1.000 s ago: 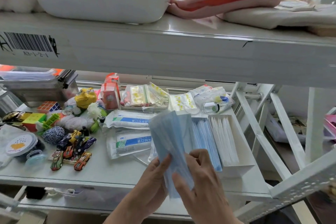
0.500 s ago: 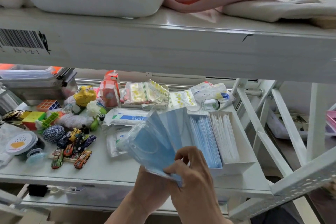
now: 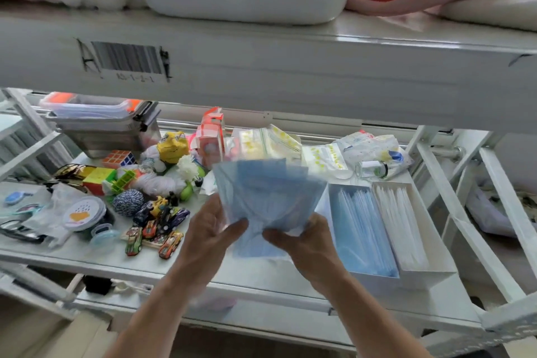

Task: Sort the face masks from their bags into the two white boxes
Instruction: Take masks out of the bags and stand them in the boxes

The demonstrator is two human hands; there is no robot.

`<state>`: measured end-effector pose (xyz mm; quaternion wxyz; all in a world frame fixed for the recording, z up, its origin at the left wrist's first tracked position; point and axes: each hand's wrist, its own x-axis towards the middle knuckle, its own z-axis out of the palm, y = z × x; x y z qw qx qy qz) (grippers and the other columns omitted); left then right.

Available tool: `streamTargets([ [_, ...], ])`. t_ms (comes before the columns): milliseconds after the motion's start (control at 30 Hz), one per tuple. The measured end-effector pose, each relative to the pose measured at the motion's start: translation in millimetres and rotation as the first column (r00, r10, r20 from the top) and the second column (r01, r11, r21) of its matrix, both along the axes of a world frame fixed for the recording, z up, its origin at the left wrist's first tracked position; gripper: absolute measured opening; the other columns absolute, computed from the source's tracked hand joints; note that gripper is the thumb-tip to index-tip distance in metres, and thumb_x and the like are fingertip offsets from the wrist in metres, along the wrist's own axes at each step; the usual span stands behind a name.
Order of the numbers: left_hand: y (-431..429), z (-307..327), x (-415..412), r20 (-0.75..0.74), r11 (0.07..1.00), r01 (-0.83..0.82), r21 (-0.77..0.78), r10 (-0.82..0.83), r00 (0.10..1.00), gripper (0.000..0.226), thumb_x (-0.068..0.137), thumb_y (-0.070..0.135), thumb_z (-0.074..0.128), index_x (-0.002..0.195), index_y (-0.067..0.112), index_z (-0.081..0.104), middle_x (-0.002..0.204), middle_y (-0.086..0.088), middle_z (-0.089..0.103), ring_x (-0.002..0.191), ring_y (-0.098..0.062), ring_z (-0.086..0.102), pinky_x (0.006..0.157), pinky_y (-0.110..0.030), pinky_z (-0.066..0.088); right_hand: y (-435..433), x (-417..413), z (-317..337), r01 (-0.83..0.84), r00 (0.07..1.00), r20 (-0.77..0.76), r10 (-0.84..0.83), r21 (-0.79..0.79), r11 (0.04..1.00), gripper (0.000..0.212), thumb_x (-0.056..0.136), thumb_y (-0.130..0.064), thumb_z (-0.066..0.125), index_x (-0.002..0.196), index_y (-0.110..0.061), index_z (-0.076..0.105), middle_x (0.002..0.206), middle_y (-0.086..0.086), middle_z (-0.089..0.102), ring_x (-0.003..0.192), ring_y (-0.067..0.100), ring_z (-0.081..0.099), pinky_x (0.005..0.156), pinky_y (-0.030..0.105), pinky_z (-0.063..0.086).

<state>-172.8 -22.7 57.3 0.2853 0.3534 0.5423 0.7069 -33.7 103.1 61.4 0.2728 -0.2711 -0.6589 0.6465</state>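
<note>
While fanned, blue masks pinched between left hand, right hand.

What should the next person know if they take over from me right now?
Left hand and right hand: both grip the lower edge of a fanned stack of pale blue face masks, held above the shelf.
Boxes: the white box with blue masks and the white box with white masks stand side by side, right of the hands, both partly filled.
Left: put the held stack in the blue box. Any mask bags behind the stack are hidden.
</note>
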Motion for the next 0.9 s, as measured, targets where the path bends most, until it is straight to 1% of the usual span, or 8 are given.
streamTargets([
  [100,-3,-33,-1,0.029,0.995,-0.023,-0.102,0.027,0.999,0.038,0.076,0.005,0.071,0.114,0.009,0.067,0.111,-0.013,0.073,0.108,-0.027,0.066,0.092,-0.032,0.054,-13,-2,-36,0.035,0.990,0.135,-0.039,0.030,0.999,0.019,0.068,-0.008,0.087,0.083,-0.011,0.075,0.071,0.000,0.072,0.066,0.009,0.062,0.065,0.032,0.053],
  [167,-6,-56,3,0.065,0.987,-0.028,-0.160,0.039,0.997,0.039,0.073,0.001,0.067,0.112,0.002,0.067,0.109,-0.014,0.072,0.106,-0.033,0.065,0.088,-0.034,0.053,-21,2,-55,0.034,0.984,0.175,-0.038,0.025,0.999,0.027,0.072,-0.005,0.085,0.094,-0.017,0.077,0.085,0.003,0.077,0.077,0.012,0.068,0.074,0.037,0.055],
  [233,-8,-67,6,0.056,0.986,-0.043,-0.158,0.053,0.997,0.041,0.070,0.008,0.069,0.109,-0.004,0.063,0.102,-0.003,0.072,0.096,-0.024,0.067,0.080,-0.028,0.054,-26,4,-64,0.046,0.984,0.170,-0.053,0.043,0.998,0.032,0.077,-0.003,0.081,0.103,-0.021,0.076,0.095,0.002,0.078,0.090,0.018,0.072,0.083,0.042,0.057],
  [367,-8,-66,6,0.122,0.988,-0.082,-0.129,0.098,0.988,0.045,0.066,0.008,0.068,0.110,0.000,0.059,0.091,0.004,0.072,0.085,-0.009,0.067,0.072,-0.019,0.054,-34,-9,-66,0.061,0.992,0.109,-0.065,0.045,0.997,0.035,0.082,0.005,0.073,0.112,-0.014,0.071,0.102,-0.003,0.076,0.098,0.013,0.070,0.082,0.024,0.055],
  [533,-5,-62,-2,0.221,0.984,-0.078,-0.162,0.113,0.969,0.078,0.056,0.053,0.085,0.116,0.010,0.059,0.099,-0.006,0.074,0.091,-0.013,0.069,0.075,-0.025,0.056,-34,-17,-75,0.115,0.983,0.142,-0.112,-0.010,0.993,0.051,0.060,-0.006,0.059,0.108,-0.021,0.060,0.098,0.001,0.068,0.090,0.014,0.061,0.072,0.030,0.053],
  [733,7,-55,17,0.208,0.983,-0.072,-0.168,0.107,0.972,0.049,0.054,0.010,0.063,0.102,0.004,0.067,0.079,-0.002,0.074,0.077,-0.014,0.066,0.064,-0.023,0.054,-39,-24,-73,0.066,0.980,0.183,-0.084,0.100,0.993,0.049,0.067,-0.011,0.055,0.115,-0.018,0.052,0.107,0.009,0.062,0.101,0.029,0.059,0.082,0.055,0.055],
  [800,7,-46,19,0.232,0.988,-0.066,-0.141,0.098,0.968,0.042,0.059,0.003,0.058,0.099,0.006,0.070,0.081,-0.007,0.074,0.078,-0.017,0.068,0.067,-0.027,0.056,-37,-15,-61,0.056,0.974,0.203,-0.096,0.195,0.979,0.042,0.071,-0.016,0.054,0.112,-0.021,0.049,0.104,0.006,0.062,0.098,0.026,0.059,0.079,0.047,0.055],
  [900,16,-24,31,0.237,0.996,0.010,-0.086,0.010,0.971,0.042,0.055,0.011,0.066,0.095,0.016,0.074,0.087,-0.011,0.074,0.082,-0.018,0.070,0.071,-0.028,0.058,-28,12,-36,0.107,0.977,0.146,-0.158,0.312,0.944,0.033,0.078,-0.023,0.059,0.110,-0.017,0.050,0.098,-0.001,0.063,0.092,0.017,0.060,0.072,0.028,0.052],
])
